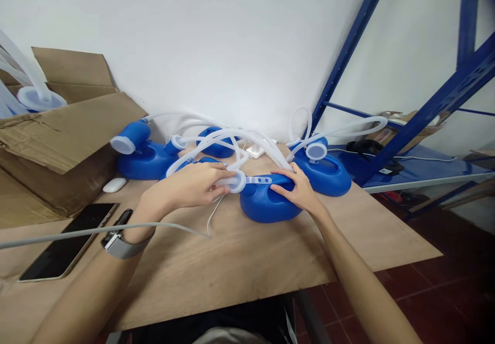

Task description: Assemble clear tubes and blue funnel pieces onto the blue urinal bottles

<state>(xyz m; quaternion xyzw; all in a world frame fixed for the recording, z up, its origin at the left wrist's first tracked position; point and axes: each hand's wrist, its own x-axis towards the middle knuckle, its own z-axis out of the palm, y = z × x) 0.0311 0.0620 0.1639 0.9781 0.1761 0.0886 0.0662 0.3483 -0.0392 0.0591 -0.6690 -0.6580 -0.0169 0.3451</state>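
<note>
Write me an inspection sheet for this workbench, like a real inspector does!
Surface: wooden tabletop, brown, with grain showing.
Job's things: blue bottle with a translucent cap at its left; whether it's fully seated, I can't tell.
Clutter: phone, white mouse, cardboard box, other bottles, pale tubes.
Hands: left hand holds the cap; right hand grips the blue bottle's top.
Cables: grey cable passes across the phone in view.
Surroundings: white wall, blue rack, red tiled floor.
</note>
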